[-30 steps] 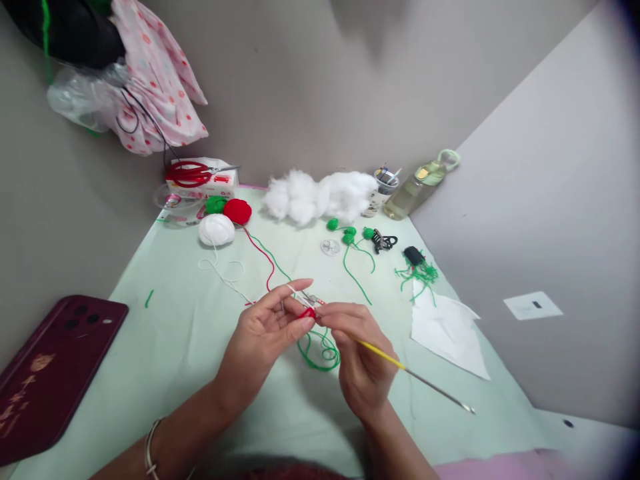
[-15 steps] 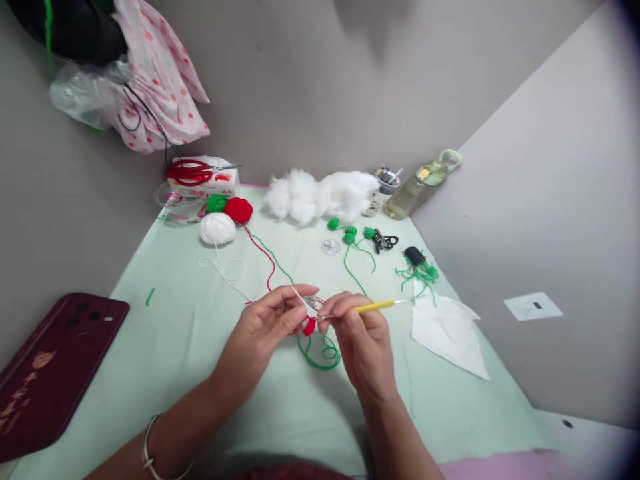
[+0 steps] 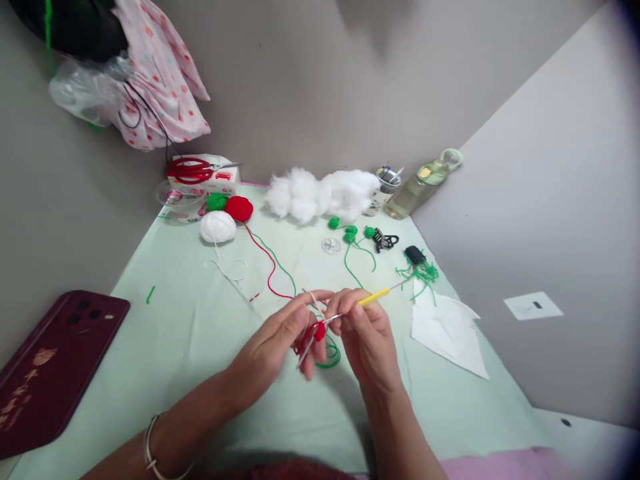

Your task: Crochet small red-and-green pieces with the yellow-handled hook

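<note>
My right hand (image 3: 367, 333) grips a crochet hook (image 3: 375, 296) by its yellow handle, its metal shaft pointing left. The tip meets a small red crochet piece (image 3: 319, 331), which my left hand (image 3: 275, 340) holds near its thumb with the lower fingers spread behind. White yarn (image 3: 313, 301) runs over the left fingers and down past the red piece. Part of the work is hidden by the fingers. Below lies a loop of green yarn (image 3: 334, 353) on the table.
White (image 3: 218, 227), red (image 3: 239, 209) and green (image 3: 217, 201) yarn balls sit back left near red scissors (image 3: 190, 171). White stuffing (image 3: 320, 193) lies along the wall. Further right are green crocheted balls (image 3: 350, 235), a hair claw (image 3: 385, 240), a bottle (image 3: 417, 190) and a phone-shaped maroon object (image 3: 60, 373) far left.
Both hands have shifted slightly right. The left hand has turned and its lower fingers have opened out, showing more red yarn. The hook now tilts more, its tip lower at the red piece.
</note>
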{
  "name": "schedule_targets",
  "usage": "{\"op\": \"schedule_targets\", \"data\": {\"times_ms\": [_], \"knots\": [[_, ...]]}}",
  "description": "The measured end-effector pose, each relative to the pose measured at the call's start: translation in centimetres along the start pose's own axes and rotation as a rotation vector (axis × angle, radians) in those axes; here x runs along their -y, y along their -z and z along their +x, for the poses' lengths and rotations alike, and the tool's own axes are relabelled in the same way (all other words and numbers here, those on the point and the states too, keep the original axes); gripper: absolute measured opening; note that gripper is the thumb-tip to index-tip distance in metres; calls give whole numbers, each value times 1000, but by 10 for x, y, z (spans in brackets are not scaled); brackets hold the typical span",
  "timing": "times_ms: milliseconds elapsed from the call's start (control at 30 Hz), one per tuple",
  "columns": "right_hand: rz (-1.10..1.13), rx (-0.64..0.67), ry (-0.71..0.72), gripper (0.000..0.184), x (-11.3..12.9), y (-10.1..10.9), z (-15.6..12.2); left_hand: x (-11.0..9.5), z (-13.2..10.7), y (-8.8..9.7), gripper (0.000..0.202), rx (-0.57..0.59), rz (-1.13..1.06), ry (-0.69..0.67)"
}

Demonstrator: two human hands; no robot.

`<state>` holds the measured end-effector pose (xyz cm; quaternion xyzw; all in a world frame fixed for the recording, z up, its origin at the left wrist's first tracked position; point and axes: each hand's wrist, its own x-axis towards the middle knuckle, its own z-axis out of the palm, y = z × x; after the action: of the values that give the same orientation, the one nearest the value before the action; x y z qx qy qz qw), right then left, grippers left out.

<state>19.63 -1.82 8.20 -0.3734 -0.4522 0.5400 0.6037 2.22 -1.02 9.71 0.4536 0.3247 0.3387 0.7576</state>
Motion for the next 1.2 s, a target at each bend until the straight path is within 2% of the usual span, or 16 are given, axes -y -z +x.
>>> {"op": "schedule_targets", "data": {"times_ms": [100, 333, 533, 633, 767, 900, 1033, 1200], "knots": [[10, 17, 23, 28, 2, -1, 1, 1, 0, -2, 58, -35, 21, 22], [-157, 161, 23, 25, 1, 6, -3, -2, 0, 5, 37, -212, 208, -123], [-534, 158, 134, 19, 2, -3, -7, 3, -1, 4, 34, -202, 286, -207], [-640, 154, 189, 18, 1, -7, -6, 4, -1, 3, 33, -182, 358, -236], [-574, 158, 185, 19, -1, -6, -6, -3, -1, 9, 30, -196, 355, -237], [-451, 147, 79, 20, 2, -5, -6, -8, 0, 22, 24, -240, 310, -216], [-374, 132, -33, 25, 3, -7, -4, -5, 4, 28, 28, -258, 103, -116], [-312, 61, -55, 26, -2, -9, -4, -7, 9, 21, 29, -251, -112, -24]]}}
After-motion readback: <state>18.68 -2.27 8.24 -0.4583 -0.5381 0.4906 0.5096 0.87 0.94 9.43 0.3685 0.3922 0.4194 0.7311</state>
